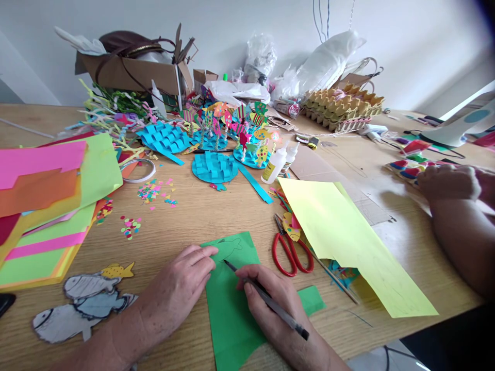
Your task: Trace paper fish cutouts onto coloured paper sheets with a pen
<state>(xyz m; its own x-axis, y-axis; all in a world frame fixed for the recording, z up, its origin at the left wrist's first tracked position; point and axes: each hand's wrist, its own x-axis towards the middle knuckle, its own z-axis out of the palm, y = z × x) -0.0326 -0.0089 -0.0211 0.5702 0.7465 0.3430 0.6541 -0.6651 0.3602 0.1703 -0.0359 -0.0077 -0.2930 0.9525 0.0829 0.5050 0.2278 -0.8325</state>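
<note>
Our left hand [181,281] lies flat, fingers spread, pinning the green paper sheet [232,304] while our right hand [274,304] pinches the grey pencil [266,299]; easing off could skew the outline.

Left hand [184,281] palm down, fingers flat and pointing toward 2 o'clock, forearm trailing off to 8 o'clock, right hand [270,304] beside it, fingers curled in a writing grip, wrist leaving at 5 o'clock

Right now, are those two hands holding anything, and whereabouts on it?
The right hand grips a pen around the middle of its barrel, tip on the green paper. The left hand holds nothing; it lies flat on that paper's edge.
</note>
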